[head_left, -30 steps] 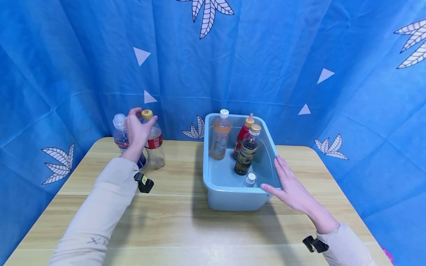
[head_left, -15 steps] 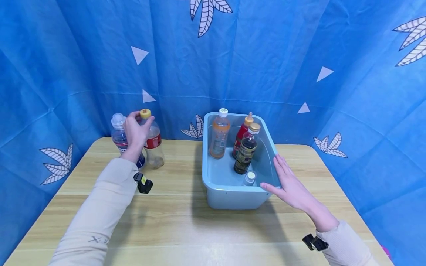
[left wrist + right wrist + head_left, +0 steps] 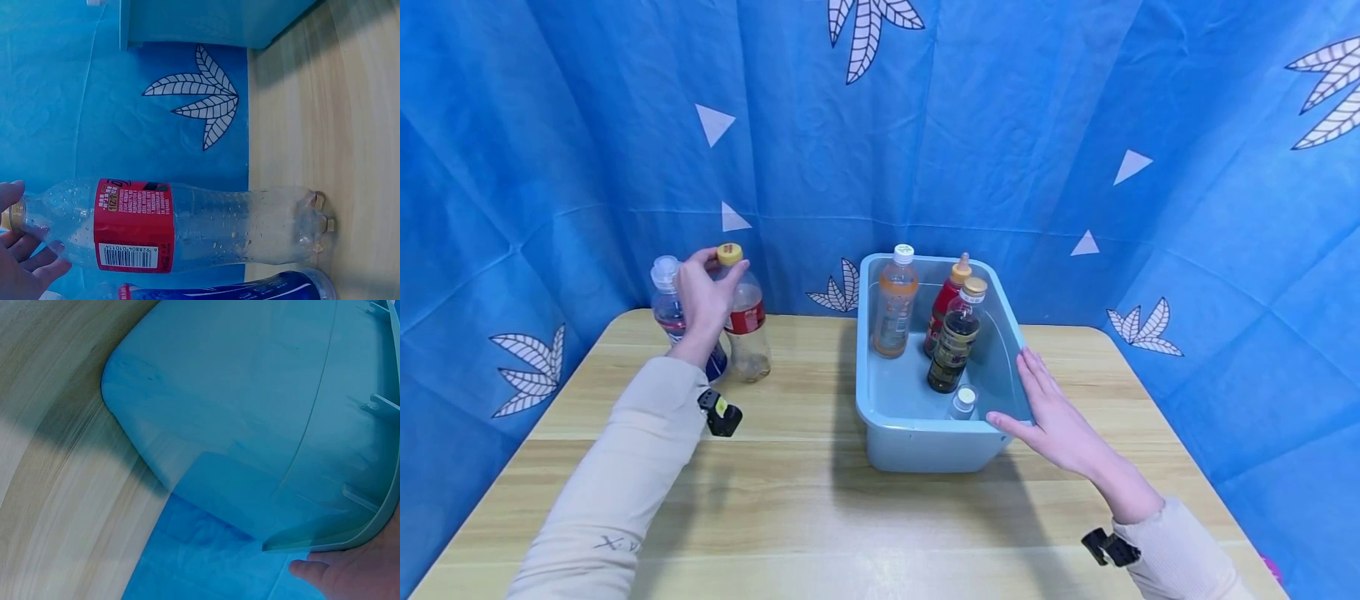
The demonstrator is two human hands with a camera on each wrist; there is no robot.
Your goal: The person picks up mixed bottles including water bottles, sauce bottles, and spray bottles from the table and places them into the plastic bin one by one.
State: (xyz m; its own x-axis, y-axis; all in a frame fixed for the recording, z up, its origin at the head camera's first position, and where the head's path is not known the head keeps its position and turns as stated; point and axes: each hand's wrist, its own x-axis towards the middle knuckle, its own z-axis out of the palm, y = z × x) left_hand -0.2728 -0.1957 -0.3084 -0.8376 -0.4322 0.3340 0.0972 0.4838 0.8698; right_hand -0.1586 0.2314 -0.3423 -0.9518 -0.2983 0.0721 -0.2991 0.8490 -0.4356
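The fingers (image 3: 694, 265) of the left hand (image 3: 703, 298) are curled about the neck of a nearly empty cola bottle (image 3: 743, 321), just below its yellow cap (image 3: 728, 253); in the left wrist view the fingertips (image 3: 39, 250) are seen laid against the clear neck above the red label. The bottle is held upright with its base on the desk (image 3: 790, 517), at the far left, close to the blue curtain (image 3: 587, 133). A blue bottle (image 3: 672, 312) with a clear cap is stood just beside it, on the left, partly hidden by the hand.

The fingers (image 3: 1037, 379) of the right hand (image 3: 1056, 421) are held straight and laid flat against the right rim of a light blue bin (image 3: 925, 442); nothing is gripped. In the right wrist view the thumb tip is seen under the bin's lip.

The bin is set on the desk at the centre right, well apart from the cola bottle. Four bottles are stood inside it: an orange bottle (image 3: 895, 304) at the back left, a red bottle (image 3: 946, 307) with an orange nozzle beside it, a dark bottle (image 3: 955, 346) in front of the red one, and a small bottle (image 3: 962, 402) with a white cap near the front wall.

Both forearms are covered by beige sleeves (image 3: 625, 475), and a small black device (image 3: 721, 414) is worn at each wrist.
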